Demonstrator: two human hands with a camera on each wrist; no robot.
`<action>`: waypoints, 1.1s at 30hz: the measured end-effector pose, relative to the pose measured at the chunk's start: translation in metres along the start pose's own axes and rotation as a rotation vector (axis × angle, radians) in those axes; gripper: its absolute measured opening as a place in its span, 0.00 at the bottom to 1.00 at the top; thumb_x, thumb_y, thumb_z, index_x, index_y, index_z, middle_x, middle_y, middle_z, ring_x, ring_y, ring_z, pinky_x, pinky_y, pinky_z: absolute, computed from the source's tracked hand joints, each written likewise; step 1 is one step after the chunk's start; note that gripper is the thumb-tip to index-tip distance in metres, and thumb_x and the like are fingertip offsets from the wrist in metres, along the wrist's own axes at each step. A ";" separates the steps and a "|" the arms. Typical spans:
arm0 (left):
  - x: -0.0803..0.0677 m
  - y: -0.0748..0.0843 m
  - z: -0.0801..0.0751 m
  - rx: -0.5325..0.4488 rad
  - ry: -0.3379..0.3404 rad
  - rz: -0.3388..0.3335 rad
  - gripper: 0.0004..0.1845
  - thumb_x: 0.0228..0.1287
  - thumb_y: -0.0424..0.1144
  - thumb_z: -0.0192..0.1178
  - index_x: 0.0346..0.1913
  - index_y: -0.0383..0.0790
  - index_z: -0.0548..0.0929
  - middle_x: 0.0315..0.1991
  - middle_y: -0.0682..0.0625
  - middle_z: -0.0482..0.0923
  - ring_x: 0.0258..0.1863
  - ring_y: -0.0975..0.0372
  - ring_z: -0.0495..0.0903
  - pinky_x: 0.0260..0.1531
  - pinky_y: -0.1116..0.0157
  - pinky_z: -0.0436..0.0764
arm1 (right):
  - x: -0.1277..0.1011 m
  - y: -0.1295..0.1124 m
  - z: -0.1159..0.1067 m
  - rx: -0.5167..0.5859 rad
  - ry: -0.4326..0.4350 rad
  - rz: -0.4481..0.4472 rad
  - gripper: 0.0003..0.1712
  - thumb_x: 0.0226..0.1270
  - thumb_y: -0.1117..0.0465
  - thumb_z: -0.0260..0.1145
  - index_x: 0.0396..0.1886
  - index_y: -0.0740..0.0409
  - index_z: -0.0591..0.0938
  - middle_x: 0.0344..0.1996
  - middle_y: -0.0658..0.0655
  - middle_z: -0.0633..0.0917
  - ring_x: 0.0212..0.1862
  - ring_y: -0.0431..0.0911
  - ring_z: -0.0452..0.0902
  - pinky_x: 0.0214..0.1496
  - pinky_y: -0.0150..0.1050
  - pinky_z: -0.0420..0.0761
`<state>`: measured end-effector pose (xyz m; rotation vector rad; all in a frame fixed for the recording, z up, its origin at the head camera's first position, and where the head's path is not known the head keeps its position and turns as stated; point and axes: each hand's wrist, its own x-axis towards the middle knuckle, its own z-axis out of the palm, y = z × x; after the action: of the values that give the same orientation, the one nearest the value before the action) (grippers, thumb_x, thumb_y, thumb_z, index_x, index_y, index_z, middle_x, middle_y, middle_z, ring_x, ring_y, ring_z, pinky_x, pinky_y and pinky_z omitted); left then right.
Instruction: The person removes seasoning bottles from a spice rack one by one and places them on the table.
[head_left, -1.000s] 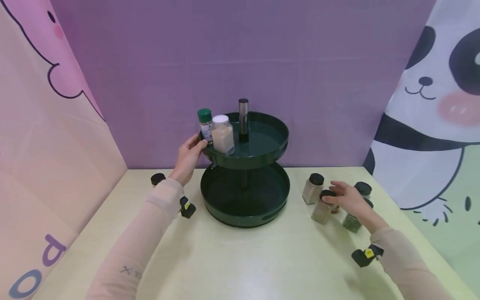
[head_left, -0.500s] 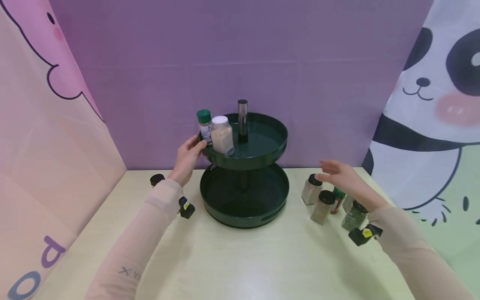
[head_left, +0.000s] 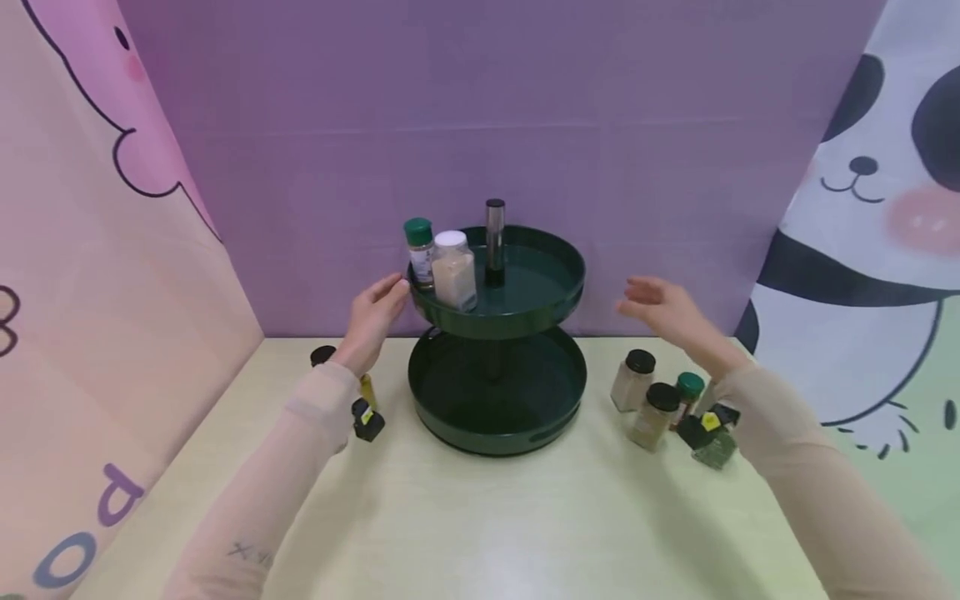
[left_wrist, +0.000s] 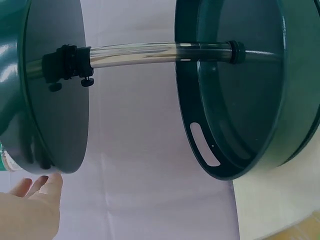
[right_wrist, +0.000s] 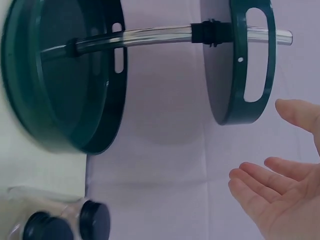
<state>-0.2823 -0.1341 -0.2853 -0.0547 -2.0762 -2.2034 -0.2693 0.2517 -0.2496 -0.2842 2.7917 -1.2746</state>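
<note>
A dark green two-tier turntable rack (head_left: 497,437) stands in the middle. On its upper tray (head_left: 543,287), at the left, are a green-capped spice jar (head_left: 422,260) and a white-lidded clear jar (head_left: 454,279) of pale powder. My left hand (head_left: 372,323) is at the upper tray's left rim, fingertips right by the edge; in the left wrist view, its fingers (left_wrist: 50,186) extend toward the tray's underside. My right hand (head_left: 663,315) hangs in the air right of the upper tray and holds nothing. The right wrist view shows its thumb and fingers (right_wrist: 257,187) spread apart.
On the table's right stand black-lidded jars (head_left: 632,382) (head_left: 652,421), a green-capped jar (head_left: 688,390) and a jar of green herbs (head_left: 716,450), partly hidden by the wrist camera. Behind my left wrist is another black-lidded jar (head_left: 322,356). A purple backdrop (head_left: 525,108) rises behind.
My right hand has lifted off the black-lidded jar and moved up and left toward the upper tray. My left hand has stayed near the rim, shifting only slightly away from it.
</note>
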 end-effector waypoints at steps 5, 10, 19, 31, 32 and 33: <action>-0.005 -0.002 -0.009 0.029 -0.023 -0.010 0.27 0.69 0.40 0.49 0.68 0.35 0.60 0.68 0.44 0.59 0.67 0.58 0.60 0.64 0.68 0.65 | 0.012 -0.014 0.002 0.026 0.027 0.005 0.48 0.62 0.39 0.56 0.72 0.58 0.51 0.68 0.65 0.61 0.68 0.59 0.55 0.67 0.57 0.60; -0.011 -0.006 -0.019 0.072 -0.049 -0.012 0.26 0.69 0.40 0.48 0.67 0.35 0.61 0.67 0.45 0.61 0.66 0.58 0.62 0.63 0.68 0.66 | 0.026 -0.024 0.007 0.077 0.062 0.028 0.50 0.60 0.37 0.57 0.72 0.58 0.49 0.69 0.63 0.59 0.69 0.57 0.53 0.69 0.55 0.57; -0.015 -0.007 -0.029 0.046 -0.025 -0.020 0.25 0.69 0.36 0.48 0.66 0.32 0.62 0.66 0.43 0.63 0.65 0.58 0.63 0.63 0.68 0.67 | 0.049 -0.037 0.021 0.190 0.005 0.095 0.51 0.63 0.42 0.57 0.72 0.59 0.42 0.72 0.61 0.50 0.71 0.55 0.49 0.71 0.53 0.53; -0.015 -0.009 -0.041 0.050 -0.028 -0.039 0.24 0.69 0.37 0.47 0.66 0.33 0.62 0.66 0.43 0.62 0.65 0.59 0.63 0.63 0.68 0.66 | 0.060 -0.037 0.032 0.198 0.021 0.046 0.40 0.67 0.54 0.54 0.72 0.59 0.47 0.71 0.61 0.53 0.72 0.55 0.46 0.72 0.54 0.51; -0.015 -0.009 -0.042 0.049 -0.027 -0.040 0.24 0.69 0.37 0.47 0.66 0.33 0.62 0.66 0.43 0.63 0.65 0.59 0.63 0.63 0.68 0.66 | 0.060 -0.037 0.033 0.199 0.018 0.042 0.39 0.67 0.55 0.54 0.72 0.59 0.48 0.71 0.61 0.53 0.71 0.54 0.46 0.72 0.54 0.51; -0.015 -0.010 -0.043 0.047 -0.028 -0.038 0.24 0.69 0.36 0.47 0.66 0.33 0.61 0.66 0.43 0.62 0.65 0.59 0.63 0.63 0.68 0.66 | 0.061 -0.037 0.033 0.203 0.017 0.038 0.38 0.68 0.56 0.54 0.72 0.59 0.49 0.71 0.61 0.54 0.71 0.54 0.46 0.72 0.54 0.51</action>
<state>-0.2663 -0.1756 -0.2990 -0.0424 -2.1596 -2.1865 -0.3194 0.1914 -0.2421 -0.2087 2.6388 -1.5420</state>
